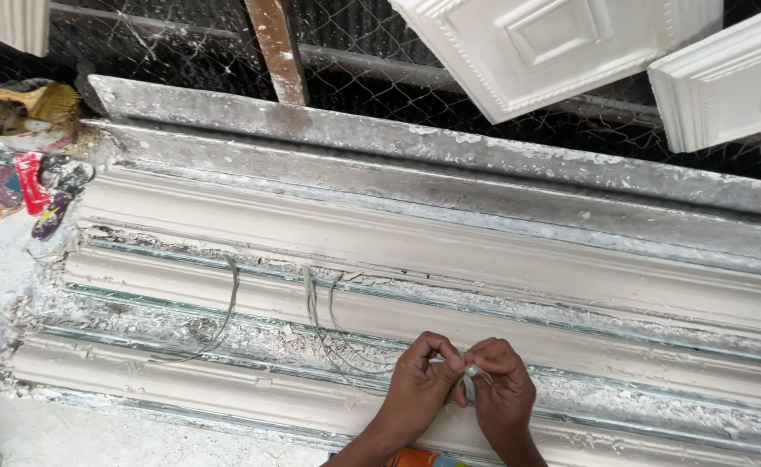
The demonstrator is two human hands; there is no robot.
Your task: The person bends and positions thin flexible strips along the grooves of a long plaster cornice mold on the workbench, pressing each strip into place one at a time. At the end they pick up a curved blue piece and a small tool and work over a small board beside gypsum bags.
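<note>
At 6 o'clock I see my left hand (419, 385) and right hand (501, 389) pinching together one thin fibre strand (469, 372) above the long plaster moulds (398, 251).

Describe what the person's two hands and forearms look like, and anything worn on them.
Both hands, the left hand and the right hand, are bare: no gloves, rings, watch or bracelet show. The forearms are bare too, with no sleeves reaching the wrists. Fingernails are short. A bit of orange cloth shows at the bottom edge between the forearms.

matt, smooth plaster mouldings (415, 246); between them crumbly rough plaster crust (250, 333); thin fibrous strands (315, 311) lie across the mouldings.
</note>
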